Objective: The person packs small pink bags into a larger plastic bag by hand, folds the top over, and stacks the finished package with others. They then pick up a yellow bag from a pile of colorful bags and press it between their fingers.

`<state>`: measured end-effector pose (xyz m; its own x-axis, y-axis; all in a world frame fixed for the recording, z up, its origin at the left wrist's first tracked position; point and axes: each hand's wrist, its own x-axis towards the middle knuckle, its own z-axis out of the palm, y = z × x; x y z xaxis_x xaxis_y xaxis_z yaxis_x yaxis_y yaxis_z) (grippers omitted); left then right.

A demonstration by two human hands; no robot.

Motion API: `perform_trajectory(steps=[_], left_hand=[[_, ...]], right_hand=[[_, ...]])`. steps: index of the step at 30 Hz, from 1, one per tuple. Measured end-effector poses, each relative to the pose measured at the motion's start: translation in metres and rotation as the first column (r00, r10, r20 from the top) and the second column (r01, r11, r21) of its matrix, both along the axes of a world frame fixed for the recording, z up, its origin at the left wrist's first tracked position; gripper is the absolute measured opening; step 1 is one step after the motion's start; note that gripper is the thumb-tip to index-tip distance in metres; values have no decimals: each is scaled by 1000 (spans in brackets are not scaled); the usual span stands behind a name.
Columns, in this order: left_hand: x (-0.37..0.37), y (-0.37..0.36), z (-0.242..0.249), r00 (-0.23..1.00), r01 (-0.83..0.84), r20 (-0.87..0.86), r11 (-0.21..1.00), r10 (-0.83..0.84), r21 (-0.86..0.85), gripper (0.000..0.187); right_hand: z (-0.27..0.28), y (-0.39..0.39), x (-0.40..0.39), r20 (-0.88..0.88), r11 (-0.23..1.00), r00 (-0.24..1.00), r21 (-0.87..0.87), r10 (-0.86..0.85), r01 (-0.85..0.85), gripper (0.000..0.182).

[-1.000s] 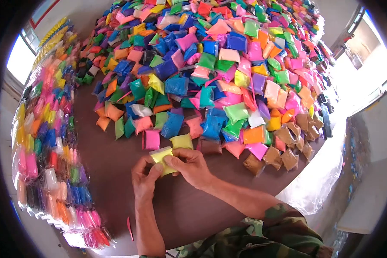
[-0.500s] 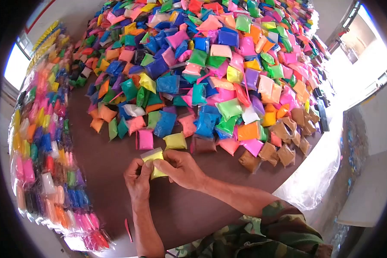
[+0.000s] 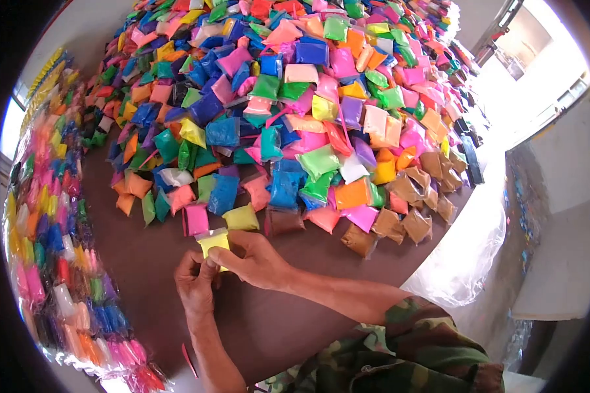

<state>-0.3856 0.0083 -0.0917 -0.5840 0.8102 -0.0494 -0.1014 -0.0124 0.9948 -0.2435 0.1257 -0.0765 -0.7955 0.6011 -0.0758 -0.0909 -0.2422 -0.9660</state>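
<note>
A small clear packet of pale yellow soft clay-like material is between my hands, tilted, with its transparent flap uppermost. My right hand grips its right side, the thumb pressed across its lower front. Closed at its lower left corner is my left hand, thumb against forefinger. The fingers behind the packet are hidden. Just beyond it lie a duller yellow packet, a pink packet and a dark brown packet.
A large heap of colourful packets covers the far part of the brown table. Tan-brown packets lie at its right edge. Bundled bags of colours line the left side. A thin red strip lies near my left forearm.
The table and heap have shifted left in view. My left hand has slid down from the packet's left side to its lower corner, uncovering more of the yellow.
</note>
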Motion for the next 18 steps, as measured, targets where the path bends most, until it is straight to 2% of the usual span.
perform_trajectory(steps=[3,8,11,12,15,17,18], left_hand=[[4,0,4,1000,-5,14,1000,5,-24,31],[12,7,1,998,16,61,999,-18,31,33],[16,10,5,994,-65,93,998,64,13,31],[13,8,5,996,-49,70,999,48,4,31],[2,1,3,1000,-17,12,1000,17,-15,28],[0,-2,0,1000,-25,-9,999,24,-26,25],[0,-2,2,1000,-12,-17,996,11,-93,22]], right_hand=[[-3,-2,0,-72,995,996,-94,-52,45,26],[-14,-1,-1,-168,990,976,-33,-140,137,25],[-11,-3,-3,-144,989,979,-62,-144,136,25],[-9,-4,-3,-121,989,984,-84,-131,122,25],[-10,-8,-6,-139,993,984,31,-111,117,27],[-23,-10,-8,-159,990,978,-31,-138,134,27],[-28,-13,-12,-174,989,975,-65,-139,129,27]])
